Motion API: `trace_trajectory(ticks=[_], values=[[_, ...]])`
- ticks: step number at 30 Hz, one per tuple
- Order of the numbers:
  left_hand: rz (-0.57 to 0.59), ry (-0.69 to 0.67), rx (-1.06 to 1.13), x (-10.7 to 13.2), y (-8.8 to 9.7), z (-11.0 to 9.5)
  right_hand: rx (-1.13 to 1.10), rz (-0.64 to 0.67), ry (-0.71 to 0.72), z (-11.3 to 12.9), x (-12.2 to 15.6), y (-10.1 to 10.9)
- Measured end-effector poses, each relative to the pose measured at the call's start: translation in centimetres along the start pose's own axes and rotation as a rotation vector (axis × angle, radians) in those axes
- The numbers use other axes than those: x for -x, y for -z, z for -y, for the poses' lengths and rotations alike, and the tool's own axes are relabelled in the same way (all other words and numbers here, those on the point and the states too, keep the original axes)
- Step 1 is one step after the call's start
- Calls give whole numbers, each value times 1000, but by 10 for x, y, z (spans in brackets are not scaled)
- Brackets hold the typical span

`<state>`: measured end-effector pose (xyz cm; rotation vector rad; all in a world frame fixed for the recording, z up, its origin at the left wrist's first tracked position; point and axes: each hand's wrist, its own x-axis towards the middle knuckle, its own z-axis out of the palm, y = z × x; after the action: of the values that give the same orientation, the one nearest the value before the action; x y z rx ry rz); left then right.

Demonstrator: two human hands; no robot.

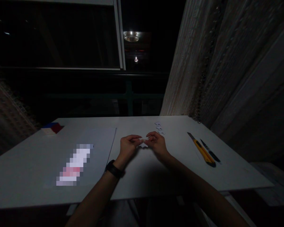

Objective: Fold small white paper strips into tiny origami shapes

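Note:
My left hand (128,145) and my right hand (157,143) meet over the middle of a white table (156,176). Both pinch a small white paper piece (143,141) between thumb and fingertips. A black watch (114,169) sits on my left wrist. Several small white paper scraps (159,127) lie just beyond my right hand. The room is dim.
A yellow utility knife (202,149) and a dark pen (210,151) lie to the right. A sheet of white paper (94,148) with a blurred patch (75,164) lies left. A coloured cube (51,128) sits at the far left corner. Curtains hang right; a dark window is behind.

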<state>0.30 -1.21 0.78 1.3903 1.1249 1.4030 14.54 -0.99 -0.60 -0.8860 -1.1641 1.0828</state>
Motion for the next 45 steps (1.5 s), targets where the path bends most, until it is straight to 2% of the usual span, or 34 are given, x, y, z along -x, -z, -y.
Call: trace_trajectory(ticks=[5,12,16,22,31,36,41,45], values=[[-39,2,15,-2,0,-2,6,59,-12,1,-3,5],[-4,-9,-14,-3,0,3,153,-32,22,0,-6,5],[35,-41,-61,-3,-1,7,113,-48,-3,-3,-6,5],[-8,-11,-75,-1,-4,4,8,-65,-67,-3,-4,3],[-58,-30,-97,1,-3,6,20,-122,-36,-4,2,-5],[-73,2,-83,-1,-2,4,47,-107,-6,-5,3,-6],[-29,2,-30,0,-3,1,57,-97,22,-8,3,-5],[-28,-20,-57,0,-2,-2,20,-65,-31,-8,2,-5]])
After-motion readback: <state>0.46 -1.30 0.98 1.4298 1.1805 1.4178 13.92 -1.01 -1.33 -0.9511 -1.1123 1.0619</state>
